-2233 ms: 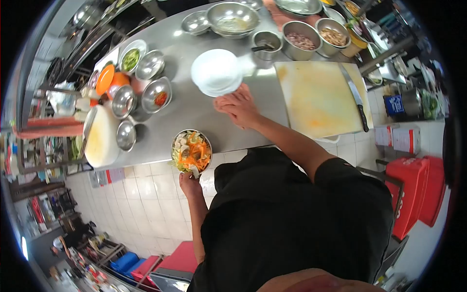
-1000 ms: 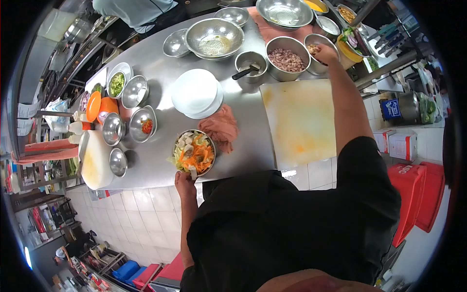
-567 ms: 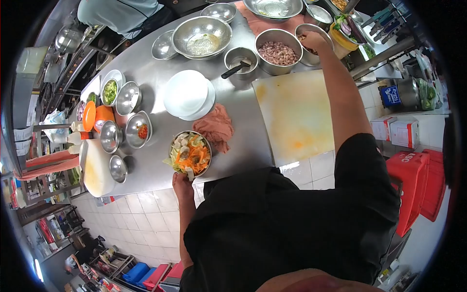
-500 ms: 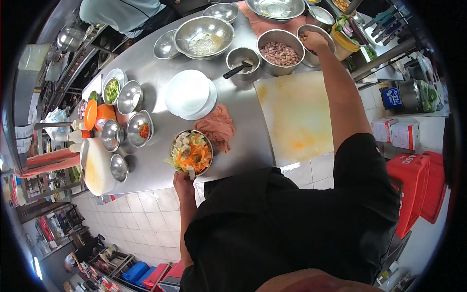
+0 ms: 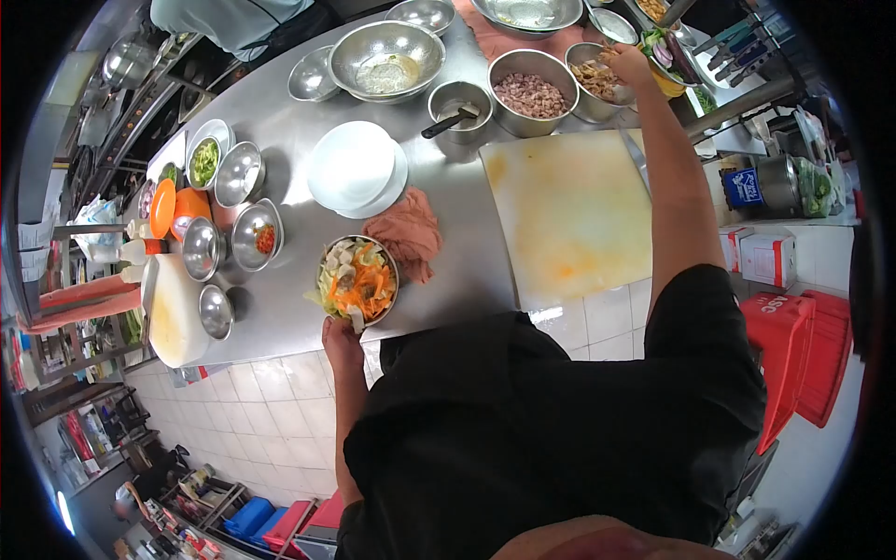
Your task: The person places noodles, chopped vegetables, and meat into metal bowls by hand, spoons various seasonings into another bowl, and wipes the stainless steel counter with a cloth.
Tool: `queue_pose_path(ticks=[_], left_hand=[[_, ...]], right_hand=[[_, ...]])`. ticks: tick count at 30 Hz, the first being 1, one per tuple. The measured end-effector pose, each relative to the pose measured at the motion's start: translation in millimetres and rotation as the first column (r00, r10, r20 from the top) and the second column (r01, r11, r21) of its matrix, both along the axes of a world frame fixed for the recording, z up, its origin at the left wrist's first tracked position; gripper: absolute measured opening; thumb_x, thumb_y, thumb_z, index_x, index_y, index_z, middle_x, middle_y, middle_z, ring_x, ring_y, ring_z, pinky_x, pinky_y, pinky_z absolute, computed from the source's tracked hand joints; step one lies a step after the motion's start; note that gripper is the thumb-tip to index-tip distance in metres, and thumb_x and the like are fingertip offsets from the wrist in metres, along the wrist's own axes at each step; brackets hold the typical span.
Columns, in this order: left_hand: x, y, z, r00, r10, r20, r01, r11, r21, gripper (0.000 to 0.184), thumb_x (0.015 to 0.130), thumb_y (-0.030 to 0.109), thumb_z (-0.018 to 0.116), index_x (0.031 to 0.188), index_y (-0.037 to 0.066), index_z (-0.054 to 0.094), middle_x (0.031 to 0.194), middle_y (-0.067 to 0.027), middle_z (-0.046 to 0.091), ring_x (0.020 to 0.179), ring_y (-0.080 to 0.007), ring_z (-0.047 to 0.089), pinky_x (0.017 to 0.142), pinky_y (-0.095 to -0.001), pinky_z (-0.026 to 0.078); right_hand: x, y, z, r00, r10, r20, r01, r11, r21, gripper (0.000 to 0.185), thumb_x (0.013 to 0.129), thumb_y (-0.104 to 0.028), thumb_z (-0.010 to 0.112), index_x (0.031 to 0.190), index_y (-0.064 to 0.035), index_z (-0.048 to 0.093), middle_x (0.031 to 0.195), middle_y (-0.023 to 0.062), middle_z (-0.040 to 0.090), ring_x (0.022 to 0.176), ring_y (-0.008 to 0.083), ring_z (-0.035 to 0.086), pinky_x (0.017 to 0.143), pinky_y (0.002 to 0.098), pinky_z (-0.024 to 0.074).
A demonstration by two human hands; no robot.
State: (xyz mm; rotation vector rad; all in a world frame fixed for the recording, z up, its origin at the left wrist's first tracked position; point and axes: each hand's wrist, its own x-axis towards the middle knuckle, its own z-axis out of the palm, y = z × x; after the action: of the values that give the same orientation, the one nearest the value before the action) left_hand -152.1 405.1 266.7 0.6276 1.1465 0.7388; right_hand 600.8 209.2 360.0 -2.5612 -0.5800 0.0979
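Observation:
My left hand (image 5: 343,342) grips the near rim of a metal bowl (image 5: 396,297) at the table's front edge. Sliced cabbage, orange carrot strips and pale pieces (image 5: 358,283) fill this bowl. On the far right, my right hand (image 5: 629,63) is closed over the upper right of a metal pot (image 5: 597,113) of brown food pieces (image 5: 597,79). What its fingers pinch is too small to name. A pot of diced pinkish meat (image 5: 530,95) stands just left of that pot. A crumpled pink cloth (image 5: 405,233) lies beside the vegetable bowl.
White plates (image 5: 351,168) are stacked mid-table. A cutting board (image 5: 569,219) lies right, with a knife (image 5: 635,154) partly behind my right arm. Small metal bowls (image 5: 239,175) stand left, a colander (image 5: 387,58) at the back. A person's light top (image 5: 219,23) shows beyond.
My right hand moved from the cloth beside the plates into the pot of brown pieces, and has now risen towards its upper right rim. My left hand stays on the vegetable bowl.

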Motion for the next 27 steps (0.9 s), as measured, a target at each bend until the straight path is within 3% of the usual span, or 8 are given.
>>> queue_pose_path(ticks=[7,13,16,18,20,21,22,27], left_hand=[[5,0,7,1.000,0.005,-0.017,-0.005,1.000,0.001,0.014,0.075,-0.002,0.052,0.078,0.010,0.046,0.069,0.0009,0.046,0.059,-0.0110,0.045,0.060,-0.0298,0.047],[-2,5,-5,0.999,-0.045,0.012,0.044,0.999,0.027,0.013,0.077,0.001,0.053,0.078,0.011,0.045,0.072,0.0007,0.046,0.063,-0.0115,0.046,0.062,-0.0325,0.050],[-12,6,-21,0.993,-0.111,-0.049,0.117,0.984,0.138,0.011,0.078,0.003,0.053,0.080,0.011,0.047,0.074,0.0004,0.048,0.067,-0.0122,0.048,0.064,-0.0334,0.051],[-2,-2,-2,0.994,-0.089,-0.056,0.094,0.990,0.105,0.009,0.079,0.005,0.054,0.082,0.011,0.050,0.076,0.0001,0.050,0.070,-0.0129,0.051,0.066,-0.0328,0.051],[-15,6,-26,0.989,-0.124,-0.085,0.138,0.974,0.180,0.007,0.081,0.007,0.057,0.086,0.011,0.054,0.079,-0.0004,0.052,0.073,-0.0139,0.053,0.067,-0.0316,0.051],[-5,3,-3,1.000,-0.026,0.015,0.026,1.000,0.002,0.006,0.080,0.008,0.058,0.083,0.011,0.053,0.077,-0.0004,0.052,0.071,-0.0135,0.053,0.067,-0.0318,0.051],[-17,10,-26,0.997,-0.075,0.006,0.075,0.997,0.020,0.011,0.080,0.004,0.054,0.091,0.006,0.054,0.092,-0.0070,0.056,0.089,-0.0239,0.059,0.076,-0.0388,0.054],[-20,15,-33,0.993,-0.118,0.025,0.118,0.992,0.034,0.004,0.080,0.004,0.054,0.082,0.007,0.052,0.083,-0.0066,0.056,0.075,-0.0213,0.061,0.071,-0.0388,0.055]], right_hand=[[16,-3,-21,0.951,-0.100,0.292,0.082,0.994,0.073,0.035,0.078,-0.036,0.067,0.101,-0.0094,0.071,0.078,0.0107,0.070,0.058,0.0203,0.066,0.055,0.0343,0.0537],[-5,-5,0,0.971,-0.153,-0.182,0.231,0.783,0.577,0.027,0.078,-0.031,0.072,0.089,-0.0063,0.068,0.063,0.0012,0.059,0.051,0.0099,0.054,0.046,0.0243,0.0437],[46,-24,-27,0.970,0.047,0.237,-0.171,0.825,0.539,0.023,0.081,-0.030,0.072,0.089,-0.0098,0.066,0.070,0.0003,0.059,0.059,0.0073,0.055,0.046,0.0239,0.0393],[40,-26,-9,0.838,0.169,0.520,-0.330,0.915,0.234,0.023,0.082,-0.028,0.072,0.094,-0.0105,0.067,0.077,-0.0002,0.061,0.066,0.0070,0.057,0.052,0.0240,0.0406],[-31,-6,38,0.951,0.147,0.271,-0.261,0.851,0.455,0.026,0.081,-0.026,0.074,0.101,-0.0098,0.067,0.087,0.0001,0.064,0.075,0.0085,0.059,0.062,0.0257,0.0442],[-79,11,66,0.944,0.173,-0.281,0.098,0.665,0.741,0.030,0.080,-0.024,0.074,0.105,-0.0089,0.066,0.092,0.0005,0.065,0.080,0.0100,0.060,0.069,0.0272,0.0460],[-100,24,73,0.912,0.258,-0.318,0.091,0.629,0.772,0.033,0.080,-0.021,0.074,0.109,-0.0077,0.065,0.097,0.0021,0.066,0.084,0.0120,0.062,0.071,0.0281,0.0480],[-298,75,80,0.896,0.444,-0.012,-0.349,0.721,0.599,0.042,0.081,-0.018,0.074,0.117,-0.0026,0.063,0.101,0.0025,0.066,0.089,0.0115,0.062,0.077,0.0259,0.0493]])
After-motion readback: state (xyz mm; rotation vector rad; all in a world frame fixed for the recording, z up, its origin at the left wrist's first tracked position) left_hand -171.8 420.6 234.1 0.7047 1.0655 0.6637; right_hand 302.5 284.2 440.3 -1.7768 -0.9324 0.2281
